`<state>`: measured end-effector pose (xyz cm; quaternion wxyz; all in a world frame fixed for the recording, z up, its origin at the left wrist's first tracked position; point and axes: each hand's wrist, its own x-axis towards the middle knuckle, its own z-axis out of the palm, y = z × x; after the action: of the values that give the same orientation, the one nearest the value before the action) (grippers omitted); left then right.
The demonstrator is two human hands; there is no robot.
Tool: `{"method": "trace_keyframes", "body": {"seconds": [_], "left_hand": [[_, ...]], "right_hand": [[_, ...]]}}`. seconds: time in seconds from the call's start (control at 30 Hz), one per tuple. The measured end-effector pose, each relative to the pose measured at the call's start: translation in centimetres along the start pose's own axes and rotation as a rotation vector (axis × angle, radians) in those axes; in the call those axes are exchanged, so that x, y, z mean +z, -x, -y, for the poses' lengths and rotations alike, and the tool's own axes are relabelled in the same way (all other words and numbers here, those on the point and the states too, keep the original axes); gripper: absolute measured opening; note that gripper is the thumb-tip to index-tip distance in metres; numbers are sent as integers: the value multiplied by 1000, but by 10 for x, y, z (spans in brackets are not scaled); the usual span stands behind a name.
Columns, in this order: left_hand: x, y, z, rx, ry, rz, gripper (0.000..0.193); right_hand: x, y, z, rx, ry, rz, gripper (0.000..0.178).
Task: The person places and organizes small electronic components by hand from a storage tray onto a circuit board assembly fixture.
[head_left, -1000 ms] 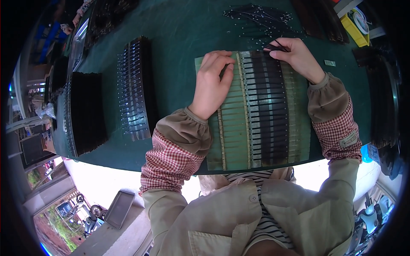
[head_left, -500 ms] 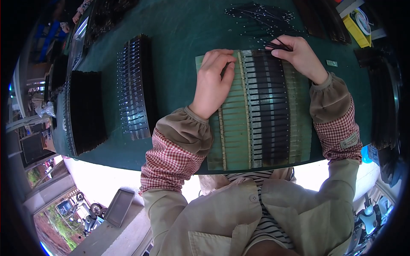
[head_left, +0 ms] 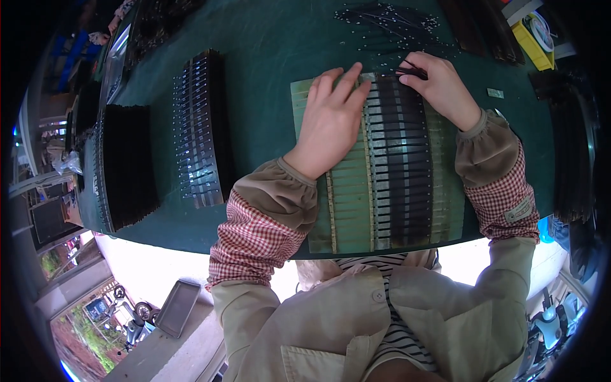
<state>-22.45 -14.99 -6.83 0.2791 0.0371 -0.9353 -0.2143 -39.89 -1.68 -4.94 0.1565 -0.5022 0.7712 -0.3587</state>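
A green slotted board [head_left: 350,219] lies at the table's near edge. Short black wires with pale metal tips [head_left: 407,172] fill its right part in a close row, crosswise. Over the board's upper left rests my left hand [head_left: 332,124], fingers spread and holding nothing I can see; its fingertips reach the top end of the row. My right hand [head_left: 440,86] pinches a few loose black wires [head_left: 410,71] at the row's top right corner. Just beyond it, a loose pile of the same wires [head_left: 394,24] lies scattered.
Left of the board lies a strip of wires in a row [head_left: 200,127], then a thick dark stack [head_left: 130,165]. A yellow bin [head_left: 533,44] stands far right, near a small metallic piece [head_left: 495,93]. Dark bundles [head_left: 571,146] line the right edge. Another person's hand [head_left: 98,39] shows far left.
My left hand has shifted right and its fingers have spread toward the top of the row. My right hand, still pinching the wires, has moved slightly.
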Motion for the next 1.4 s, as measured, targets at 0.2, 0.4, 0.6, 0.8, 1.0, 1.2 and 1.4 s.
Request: {"method": "trace_keyframes", "body": {"seconds": [0.2,0.4,0.6,0.8,1.0,1.2,1.4], "left_hand": [[-3,1,-2,8,-41,62,31],[-7,3,1,-128,271,-44,29],[-23,16,-5,-157,256,-48,27],[-77,81,-58,-331,261,-140,27],[-85,216,-122,-664,230,-737,18],[-62,224,-131,-1113,717,-923,22],[-59,234,-110,-1147,1153,-845,23]], "right_hand": [[-14,0,-10,-1,24,-35,14],[-45,-14,-28,127,-242,-52,12],[-20,-28,-40,-123,115,-123,15],[-27,-18,-43,-290,230,-338,14],[-36,-10,-20,-272,151,-325,7],[-36,10,6,-236,117,-331,9],[-41,41,35,-168,150,-321,14]]}}
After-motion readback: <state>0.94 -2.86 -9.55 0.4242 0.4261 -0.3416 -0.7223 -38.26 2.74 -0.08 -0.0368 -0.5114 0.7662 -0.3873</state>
